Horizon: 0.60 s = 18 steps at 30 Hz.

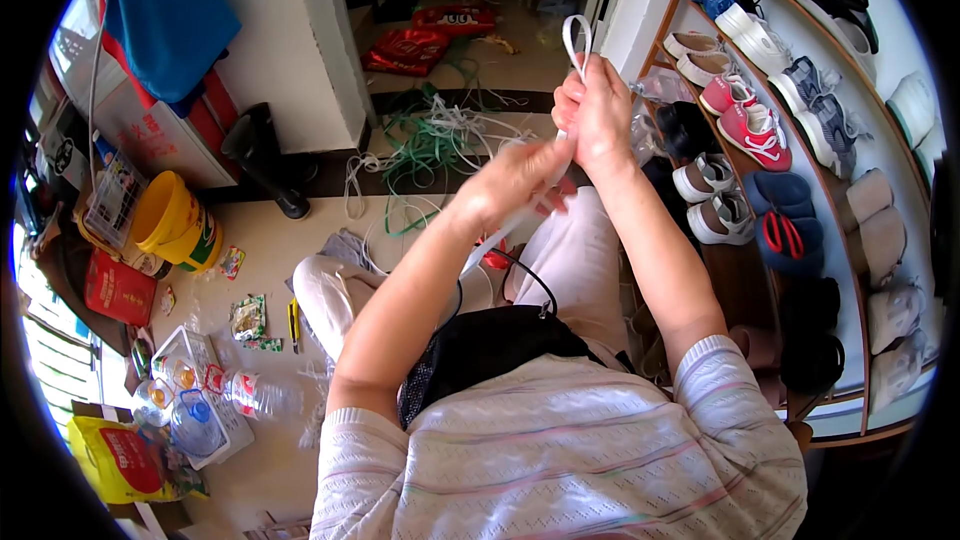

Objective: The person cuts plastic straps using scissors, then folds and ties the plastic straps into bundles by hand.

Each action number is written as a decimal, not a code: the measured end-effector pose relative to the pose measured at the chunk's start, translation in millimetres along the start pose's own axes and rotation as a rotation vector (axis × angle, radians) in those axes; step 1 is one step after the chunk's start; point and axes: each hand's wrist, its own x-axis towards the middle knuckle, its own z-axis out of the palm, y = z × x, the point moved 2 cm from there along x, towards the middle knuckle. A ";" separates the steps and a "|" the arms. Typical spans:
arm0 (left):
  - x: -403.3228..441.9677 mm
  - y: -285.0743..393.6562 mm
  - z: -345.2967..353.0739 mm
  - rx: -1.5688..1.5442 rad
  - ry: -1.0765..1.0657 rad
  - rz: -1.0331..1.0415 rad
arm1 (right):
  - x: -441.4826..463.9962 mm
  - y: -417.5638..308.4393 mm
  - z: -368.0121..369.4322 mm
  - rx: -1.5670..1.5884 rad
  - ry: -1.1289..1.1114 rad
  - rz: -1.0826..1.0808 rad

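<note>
With curled fingers, the right hand (597, 118) is holding a white strap (498, 237), its loop standing up just above them. Close below, the left hand (510, 178) is appearing blurred beside the strap, and whether it is gripping cannot be told. Under the hands, the strap is hanging toward the lap. Beyond them, a tangle of green and white strapping (440, 150) is lying on the floor. To their right, a shoe rack (738, 265) is standing; well to their left, a yellow bucket (195, 240) is sitting.
</note>
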 end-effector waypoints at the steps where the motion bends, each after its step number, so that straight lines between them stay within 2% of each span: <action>1: -3.1 -4.8 0.7 -0.007 0.002 0.011 | -0.9 -3.2 -0.1 0.018 0.011 -0.015; 3: -4.7 -13.3 1.0 -0.027 0.009 0.035 | -0.8 -5.9 -2.5 0.045 0.038 -0.017; 6: -1.3 -16.3 -0.5 0.128 0.072 0.107 | 3.6 -1.9 -11.5 0.080 0.078 0.009; 7: -2.2 -14.3 1.5 0.052 0.099 0.121 | 5.7 0.5 -14.2 0.097 0.085 0.009; 10: 0.7 -17.3 -0.9 0.210 0.222 0.176 | 8.2 3.8 -20.3 0.140 0.105 0.043; 12: -1.3 -10.5 -4.1 0.472 0.348 0.263 | 10.6 7.6 -24.9 0.194 0.157 0.080; 14: -2.3 -4.5 -11.7 0.743 0.455 0.380 | 19.9 13.5 -47.4 0.159 0.118 0.059; 16: -1.1 1.1 -24.7 1.021 0.549 0.531 | 33.1 -7.6 -79.4 -0.108 0.038 -0.018; 18: -3.3 18.4 -26.9 1.172 0.510 0.526 | 50.3 -38.0 -100.7 -0.481 0.082 -0.295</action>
